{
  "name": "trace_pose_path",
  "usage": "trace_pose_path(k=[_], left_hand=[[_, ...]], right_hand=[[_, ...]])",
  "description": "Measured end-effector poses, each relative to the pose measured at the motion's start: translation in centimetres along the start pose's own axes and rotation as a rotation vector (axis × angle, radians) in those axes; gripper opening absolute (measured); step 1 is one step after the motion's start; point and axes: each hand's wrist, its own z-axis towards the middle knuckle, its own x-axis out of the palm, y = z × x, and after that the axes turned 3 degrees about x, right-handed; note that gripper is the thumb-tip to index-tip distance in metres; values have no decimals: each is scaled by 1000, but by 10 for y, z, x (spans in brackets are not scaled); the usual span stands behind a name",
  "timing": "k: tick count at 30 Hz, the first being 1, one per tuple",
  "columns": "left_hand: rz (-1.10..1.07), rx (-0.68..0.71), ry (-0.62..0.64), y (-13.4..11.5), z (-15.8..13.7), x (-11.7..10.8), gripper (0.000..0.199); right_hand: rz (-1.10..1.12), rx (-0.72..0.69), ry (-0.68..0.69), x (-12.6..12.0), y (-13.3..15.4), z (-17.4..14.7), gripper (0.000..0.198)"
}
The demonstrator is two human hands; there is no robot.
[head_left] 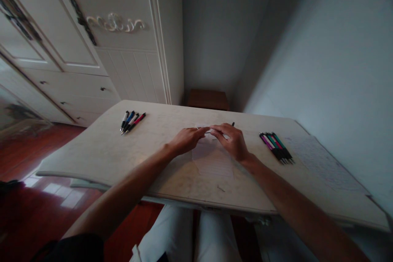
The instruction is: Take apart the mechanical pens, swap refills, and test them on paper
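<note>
Over the middle of the table, my left hand (188,139) and my right hand (231,141) meet fingertip to fingertip, both closed in a pinch. Between them shows a thin dark length of a pen (208,132), mostly hidden by my fingers. A dark tip sticks out behind my right hand, apparently the same pen's other end. Beneath the hands lies a sheet of lined paper (215,163). A small dark mark or thin piece (220,189) is on the tabletop near the front edge.
On the white table (166,172), several pens (132,123) lie at the left, and another group of pens (276,147) lies side by side at the right. A patterned sheet (322,163) is by the right wall. A white cabinet (129,65) stands behind, left.
</note>
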Motion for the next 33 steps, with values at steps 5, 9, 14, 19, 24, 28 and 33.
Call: trace_pose_path(k=[5, 9, 14, 19, 24, 28, 33], left_hand=[[-11, -13, 2, -5, 1, -1, 42], [-20, -7, -26, -6, 1, 1, 41], [-40, 32, -59, -5, 1, 0, 32], [-72, 0, -88, -2, 2, 0, 26], [-122, -39, -166, 1, 3, -1, 22], [-137, -74, -195, 0, 3, -3, 27], [-140, -104, -191, 1, 4, -3, 27]], right_hand=[[27, 46, -7, 6, -4, -2, 18], [60, 73, 6, 10, -7, -4, 17], [75, 68, 50, 13, -9, -6, 18], [58, 86, 99, 5, -11, -3, 32], [44, 184, 25, -16, -21, 5, 38], [-120, 159, 122, -24, -34, 6, 26], [-226, 87, 361, -19, -43, 2, 12]])
